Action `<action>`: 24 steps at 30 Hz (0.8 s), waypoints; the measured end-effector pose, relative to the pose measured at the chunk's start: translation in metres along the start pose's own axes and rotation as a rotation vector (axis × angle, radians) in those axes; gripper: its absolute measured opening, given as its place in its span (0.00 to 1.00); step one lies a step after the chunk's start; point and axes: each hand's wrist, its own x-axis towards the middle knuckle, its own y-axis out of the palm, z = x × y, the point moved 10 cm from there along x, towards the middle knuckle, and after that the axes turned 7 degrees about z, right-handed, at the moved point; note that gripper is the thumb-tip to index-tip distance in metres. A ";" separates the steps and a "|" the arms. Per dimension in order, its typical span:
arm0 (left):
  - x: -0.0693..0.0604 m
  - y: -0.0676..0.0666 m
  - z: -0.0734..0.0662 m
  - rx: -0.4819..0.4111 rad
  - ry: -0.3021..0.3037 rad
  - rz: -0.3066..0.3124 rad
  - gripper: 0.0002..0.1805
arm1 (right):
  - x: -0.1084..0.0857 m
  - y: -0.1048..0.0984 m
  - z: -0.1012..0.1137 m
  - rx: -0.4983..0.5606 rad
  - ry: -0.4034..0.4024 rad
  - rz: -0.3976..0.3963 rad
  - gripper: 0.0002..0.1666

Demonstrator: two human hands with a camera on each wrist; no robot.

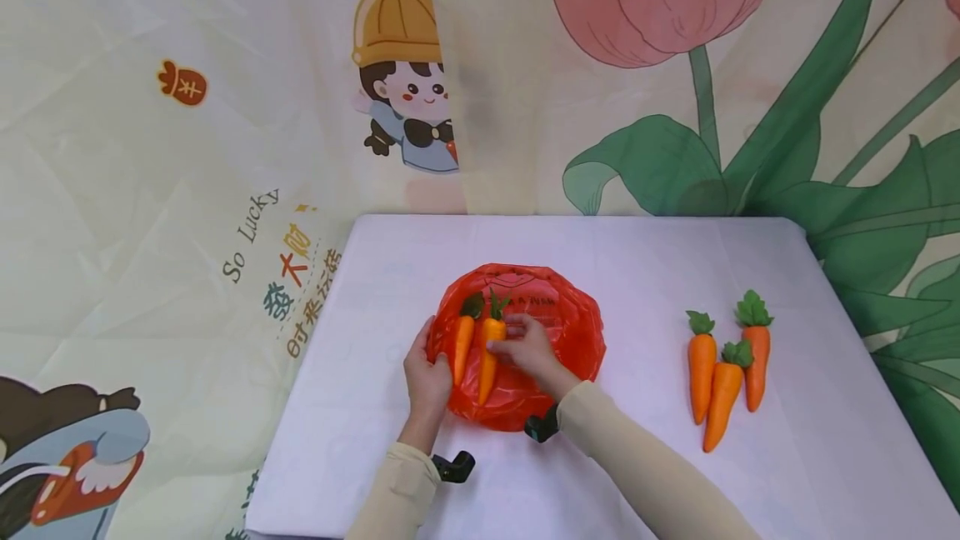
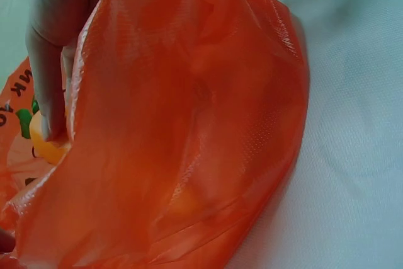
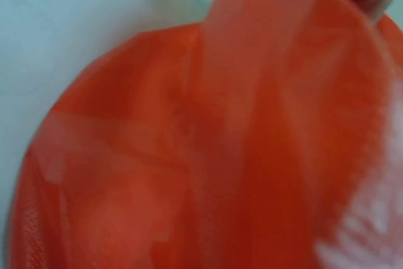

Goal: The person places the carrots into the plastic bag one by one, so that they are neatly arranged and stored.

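Mid-frame, my right hand (image 1: 534,350) pinches a toy carrot (image 1: 489,365) in the red plastic bag (image 1: 517,418); my left hand (image 1: 429,373) grips the bag's rim (image 2: 79,75), which could fold over the carrot if that grip slackens.

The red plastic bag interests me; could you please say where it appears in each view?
Head: the red plastic bag sits just below centre.
Left wrist: it covers the middle.
Right wrist: it fills most of the frame, blurred.
Shared landmark: the white table, at right in left wrist, upper left in right wrist.
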 end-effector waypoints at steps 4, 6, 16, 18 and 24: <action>0.001 0.001 0.000 -0.004 0.015 0.011 0.33 | 0.000 0.001 -0.002 -0.046 0.007 -0.030 0.34; 0.001 0.001 0.000 -0.003 0.022 0.016 0.33 | 0.001 0.002 -0.003 -0.063 0.011 -0.036 0.35; 0.001 0.002 0.004 0.005 0.011 0.017 0.33 | 0.007 0.004 -0.002 -0.186 -0.038 -0.064 0.34; 0.000 0.003 0.004 0.000 0.011 0.020 0.32 | 0.008 0.005 0.000 -0.229 -0.067 -0.073 0.32; 0.000 0.003 0.001 -0.012 0.024 0.031 0.32 | 0.008 0.005 0.003 -0.288 -0.119 -0.092 0.25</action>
